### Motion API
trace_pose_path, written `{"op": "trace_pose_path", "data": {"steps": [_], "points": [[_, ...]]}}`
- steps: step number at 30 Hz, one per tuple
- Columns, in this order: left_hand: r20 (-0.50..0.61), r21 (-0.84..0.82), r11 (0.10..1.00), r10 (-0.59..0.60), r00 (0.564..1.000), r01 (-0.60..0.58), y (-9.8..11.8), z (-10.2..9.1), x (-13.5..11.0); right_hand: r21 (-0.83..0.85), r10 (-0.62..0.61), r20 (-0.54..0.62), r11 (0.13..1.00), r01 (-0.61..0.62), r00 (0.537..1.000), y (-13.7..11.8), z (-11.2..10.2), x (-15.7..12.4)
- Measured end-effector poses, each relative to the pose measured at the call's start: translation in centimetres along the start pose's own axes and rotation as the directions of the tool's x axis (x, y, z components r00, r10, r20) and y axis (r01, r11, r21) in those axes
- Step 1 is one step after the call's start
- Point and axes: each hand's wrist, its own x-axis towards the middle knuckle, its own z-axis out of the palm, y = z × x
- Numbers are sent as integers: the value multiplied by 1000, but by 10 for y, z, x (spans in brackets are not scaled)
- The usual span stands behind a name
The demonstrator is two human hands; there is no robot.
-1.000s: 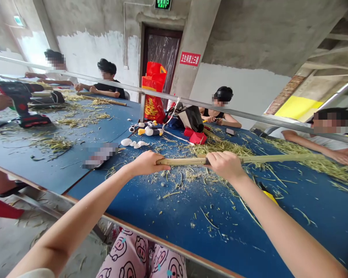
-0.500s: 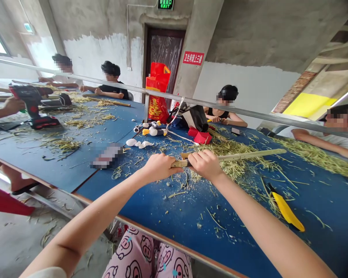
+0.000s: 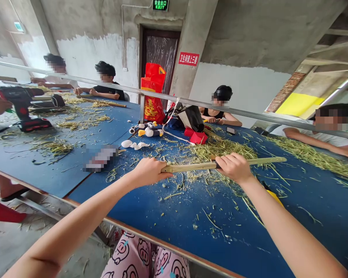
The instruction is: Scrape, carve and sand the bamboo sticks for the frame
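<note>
A long pale wooden or bamboo stick [image 3: 188, 167] lies crosswise in front of me, above the blue table [image 3: 168, 216]. My left hand [image 3: 147, 172] is closed around its left end. Farther right, my right hand [image 3: 234, 166] wraps round the stick with a small folded piece of sandpaper [image 3: 214, 159], brown on one side and dark on the other. Most of that piece is hidden by the fingers. The stick's right end sticks out beyond this hand. Pale dust and plant shavings [image 3: 226, 148] lie under and behind the stick.
A yellow-handled tool [image 3: 275, 197] is partly hidden behind my right forearm. Left of my hands lies a blurred-out flat object [image 3: 101, 159]. Toys [image 3: 150, 130], a red bag [image 3: 153, 92] and a metal rail [image 3: 127, 88] stand beyond. A co-worker's hand holds a drill [image 3: 20, 104]. Several people sit around.
My right hand has slid rightward along the stick with the sandpaper, away from my left hand, baring more of the stick between them. The view has shifted slightly.
</note>
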Motion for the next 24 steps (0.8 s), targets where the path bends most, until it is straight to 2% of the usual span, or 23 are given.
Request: {"op": "trace_pose_path", "data": {"steps": [3, 5, 9, 13, 16, 19, 24], "points": [[-13, 60, 997, 41, 999, -41, 4, 3, 1, -16, -29, -43, 999, 28, 999, -3, -5, -11], [-29, 95, 992, 85, 996, -82, 11, 4, 3, -9, -65, -46, 998, 65, 997, -12, -11, -8], [-31, 150, 976, 164, 986, -158, 34, 3, 15, 22, -112, -18, 993, 113, 994, -39, -26, 15], [-63, 210, 960, 204, 977, -187, 58, 3, 28, 44, -87, 20, 995, 86, 996, -67, -38, 39], [-63, 233, 951, 223, 973, -203, 67, 1, 29, 83, -69, -30, 994, 71, 997, -77, -40, 43], [-49, 245, 948, 219, 975, -201, 63, -5, 24, 106, -61, -86, 992, 70, 994, -68, -36, 30], [-28, 244, 957, 168, 985, -157, 36, -16, 11, 40, -5, -75, 999, 8, 997, -20, -24, -16]]}}
